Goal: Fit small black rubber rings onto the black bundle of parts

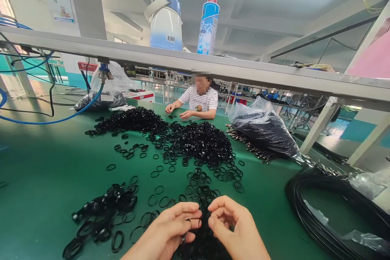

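My left hand (172, 229) is at the bottom centre, its fingers curled around a thin black ring (190, 222) that shows partly between them. Just to its right, my right hand (236, 227) has its thumb and fingers bent close together; whatever they hold, if anything, is too small to make out. A small gap separates the two hands. Beneath and between them lies a dark heap of black rings (202, 248). To the left is a smaller cluster of black rings (114, 201), some bunched together, and beyond my hands spreads a large pile of rings (201, 140).
Across the green table (258, 195) sits a person (199, 99) handling rings. A coil of black cable (300, 215) lies right, with a plastic bag of cables (268, 130) behind. A blue air hose (70, 118) hangs left. The overhead shelf (243, 67) carries a jug (166, 24) and spray can (209, 24).
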Tool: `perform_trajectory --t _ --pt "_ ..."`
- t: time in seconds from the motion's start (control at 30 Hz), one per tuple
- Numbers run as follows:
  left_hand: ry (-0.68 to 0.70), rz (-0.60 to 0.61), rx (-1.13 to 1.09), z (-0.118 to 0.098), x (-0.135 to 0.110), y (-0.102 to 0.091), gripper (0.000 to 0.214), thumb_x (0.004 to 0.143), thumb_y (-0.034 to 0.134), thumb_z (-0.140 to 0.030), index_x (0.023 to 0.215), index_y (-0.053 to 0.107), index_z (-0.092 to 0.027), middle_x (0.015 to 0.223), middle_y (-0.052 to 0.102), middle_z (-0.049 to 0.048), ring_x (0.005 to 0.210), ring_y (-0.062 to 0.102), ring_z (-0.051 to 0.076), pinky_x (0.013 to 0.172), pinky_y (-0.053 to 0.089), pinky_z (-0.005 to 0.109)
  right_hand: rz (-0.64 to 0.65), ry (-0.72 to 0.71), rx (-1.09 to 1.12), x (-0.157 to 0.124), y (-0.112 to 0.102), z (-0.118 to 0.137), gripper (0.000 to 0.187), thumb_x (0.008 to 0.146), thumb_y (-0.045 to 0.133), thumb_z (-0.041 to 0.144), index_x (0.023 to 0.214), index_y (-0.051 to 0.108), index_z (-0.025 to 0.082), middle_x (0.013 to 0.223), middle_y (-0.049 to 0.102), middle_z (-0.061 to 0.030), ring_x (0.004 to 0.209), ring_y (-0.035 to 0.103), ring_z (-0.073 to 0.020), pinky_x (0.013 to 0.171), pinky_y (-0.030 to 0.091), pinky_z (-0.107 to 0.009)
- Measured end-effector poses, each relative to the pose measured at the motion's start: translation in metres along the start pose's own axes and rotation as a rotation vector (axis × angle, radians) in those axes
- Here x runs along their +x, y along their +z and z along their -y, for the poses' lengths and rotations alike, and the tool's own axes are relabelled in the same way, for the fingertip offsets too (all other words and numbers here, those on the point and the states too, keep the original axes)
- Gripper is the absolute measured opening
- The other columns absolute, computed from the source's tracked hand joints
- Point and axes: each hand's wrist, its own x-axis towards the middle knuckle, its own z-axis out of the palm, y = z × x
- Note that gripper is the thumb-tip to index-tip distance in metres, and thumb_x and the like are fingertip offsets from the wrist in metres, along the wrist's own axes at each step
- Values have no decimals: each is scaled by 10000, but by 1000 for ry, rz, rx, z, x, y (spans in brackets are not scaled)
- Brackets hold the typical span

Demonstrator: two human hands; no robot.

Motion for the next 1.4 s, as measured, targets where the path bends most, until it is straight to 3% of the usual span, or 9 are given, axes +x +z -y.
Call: perform_trajectory --t 0.1,0.23,0.47,0.6,0.67,0.87,1.0,1.2,1.4 --pt "18 34 11 7 4 -7 378 662 601 -20 1010 646 -158 1106 669 83 1134 549 234 927 410 314 23 -14 -85 -1 -3 3 115 713 512 253 779 586 195 626 577 15 553 504 -142 532 380 -257" --pt "106 85 31 17 10 -16 417 731 713 -219 1122 578 -165 1185 637 129 1114 580 279 948 430 382 28 -81 -379 -5 -4 10 124 742 503 168 773 611 221 720 597 9 666 560 -157 606 406 -252" --pt "70 77 159 21 12 -10 668 734 713 -412 1270 408 -155 811 725 60 681 695 187 626 539 288 126 -191 -418 -11 9 2 60 775 578 208 723 599 230 756 561 14 702 548 -149 605 385 -221" --pt "85 28 336 20 13 -6 476 799 588 -480 1128 454 -164 567 673 -7 391 623 145 333 379 178 74 -94 -410 -11 10 -3 138 781 524 145 666 502 219 698 544 28 661 528 -141 587 364 -213" --pt "146 6 455 16 12 -6 326 838 527 -468 1007 505 -191 521 644 -40 327 549 99 323 292 159 72 -89 -415 -11 10 -3 137 782 525 156 666 484 216 696 528 27 659 514 -145 586 350 -220" --pt "363 -212 891 -1 6 -12 190 866 503 -395 933 600 -246 626 688 -43 609 578 146 602 397 247 110 -35 -385 -8 1 1 115 777 524 187 670 491 210 674 490 30 648 474 -144 589 327 -225" --pt "406 -137 1026 -1 4 -13 173 841 552 -354 967 666 -320 946 682 -17 934 588 190 860 403 308 113 28 -258 -7 0 1 97 753 562 253 671 552 203 687 512 24 662 472 -150 595 339 -225" --pt "408 -115 1172 -3 -2 3 183 851 514 -272 721 636 -233 760 616 -11 794 547 184 692 406 260 112 46 -203 -9 4 -6 55 724 592 236 682 604 203 698 542 24 696 475 -158 647 352 -244" --pt "387 -179 1052 -2 -4 6 245 900 420 -359 737 551 -232 775 557 -20 774 505 183 697 375 262 118 8 -206 -7 1 3 88 711 521 183 624 529 197 652 472 38 644 458 -138 589 332 -231"
